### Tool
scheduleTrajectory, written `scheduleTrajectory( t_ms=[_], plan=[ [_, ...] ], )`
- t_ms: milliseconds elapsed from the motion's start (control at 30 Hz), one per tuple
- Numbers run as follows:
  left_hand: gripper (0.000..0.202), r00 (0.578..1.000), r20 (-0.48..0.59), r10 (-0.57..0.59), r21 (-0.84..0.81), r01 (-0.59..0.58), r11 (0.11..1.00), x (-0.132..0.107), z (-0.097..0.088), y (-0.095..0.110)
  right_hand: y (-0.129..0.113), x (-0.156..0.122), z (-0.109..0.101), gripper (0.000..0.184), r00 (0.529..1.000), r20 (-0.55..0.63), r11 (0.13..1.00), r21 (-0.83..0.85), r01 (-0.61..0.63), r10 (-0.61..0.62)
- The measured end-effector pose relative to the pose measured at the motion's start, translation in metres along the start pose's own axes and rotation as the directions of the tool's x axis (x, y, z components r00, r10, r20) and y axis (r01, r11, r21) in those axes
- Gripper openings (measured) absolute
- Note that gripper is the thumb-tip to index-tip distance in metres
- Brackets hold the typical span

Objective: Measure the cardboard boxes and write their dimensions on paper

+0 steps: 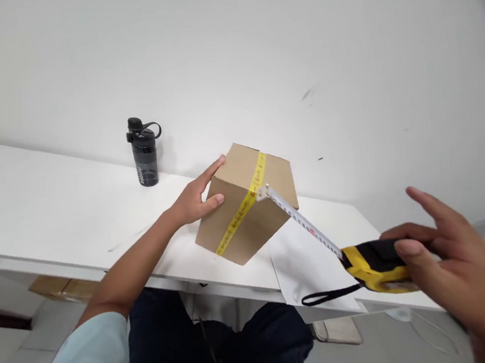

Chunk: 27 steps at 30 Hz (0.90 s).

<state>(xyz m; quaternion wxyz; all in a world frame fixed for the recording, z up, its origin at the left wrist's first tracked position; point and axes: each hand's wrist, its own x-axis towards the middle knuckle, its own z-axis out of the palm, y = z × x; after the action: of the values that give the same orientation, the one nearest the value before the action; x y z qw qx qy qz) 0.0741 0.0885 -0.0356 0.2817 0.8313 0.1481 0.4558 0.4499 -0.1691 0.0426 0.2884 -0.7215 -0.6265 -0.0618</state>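
A cardboard box (264, 182) sealed with a yellow printed tape strip stands on the white table (55, 212). My left hand (194, 198) rests against the box's left side, fingers stretched along the top edge and thumb on the front face. My right hand (454, 263) grips a black and yellow tape measure (375, 266) at the right, index finger lifted. Its white blade (303, 221) runs out up and left, and the end hook sits on the box's top edge by the yellow strip. A black wrist strap hangs from the case.
A dark water bottle (144, 154) with a loop lid stands at the table's back by the white wall. A white sheet of paper (307, 267) lies right of the box near the front edge. My legs in dark trousers are under the table.
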Motion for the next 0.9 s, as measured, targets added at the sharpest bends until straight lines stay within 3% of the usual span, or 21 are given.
scheduleTrajectory(
  t_ms=[133, 233, 333, 433, 500, 600, 767, 900],
  plan=[
    [0.085, 0.973, -0.228, 0.026, -0.032, -0.034, 0.999, -0.016, 0.023, -0.031, -0.053, 0.049, -0.005, 0.077, 0.999, 0.038, 0.995, -0.101, -0.018, 0.022],
    [0.086, 0.918, -0.397, 0.022, -0.106, -0.069, 0.992, -0.016, 0.033, -0.033, -0.078, 0.078, -0.002, 0.071, 0.999, 0.041, 0.994, -0.111, 0.009, -0.005],
    [0.087, 0.903, -0.429, -0.019, -0.205, -0.077, 0.976, 0.013, 0.023, -0.016, -0.091, 0.093, -0.002, 0.063, 0.997, 0.074, 0.992, -0.126, 0.025, -0.016],
    [0.079, 0.877, -0.455, -0.154, -0.383, -0.037, 0.923, 0.059, 0.0, 0.002, -0.101, 0.098, -0.008, 0.068, 0.99, 0.137, 0.981, -0.192, -0.013, 0.04],
    [0.073, 0.875, -0.427, -0.227, -0.485, -0.01, 0.874, 0.085, -0.013, 0.006, -0.11, 0.099, -0.012, 0.072, 0.985, 0.153, 0.966, -0.256, -0.041, 0.082],
    [0.065, 0.929, -0.29, -0.229, -0.611, 0.004, 0.791, 0.101, -0.015, -0.002, -0.124, 0.102, -0.015, 0.073, 0.985, 0.161, 0.949, -0.314, -0.014, 0.068],
    [0.042, 0.992, -0.02, -0.126, -0.76, 0.066, 0.647, 0.088, 0.014, -0.018, -0.133, 0.106, -0.01, 0.074, 0.977, 0.198, 0.929, -0.342, 0.143, -0.078],
    [0.039, 0.997, -0.036, -0.062, -0.752, 0.014, 0.659, 0.083, 0.022, -0.016, -0.134, 0.102, -0.009, 0.077, 0.98, 0.159, 0.902, -0.394, 0.177, -0.123]
  ],
)
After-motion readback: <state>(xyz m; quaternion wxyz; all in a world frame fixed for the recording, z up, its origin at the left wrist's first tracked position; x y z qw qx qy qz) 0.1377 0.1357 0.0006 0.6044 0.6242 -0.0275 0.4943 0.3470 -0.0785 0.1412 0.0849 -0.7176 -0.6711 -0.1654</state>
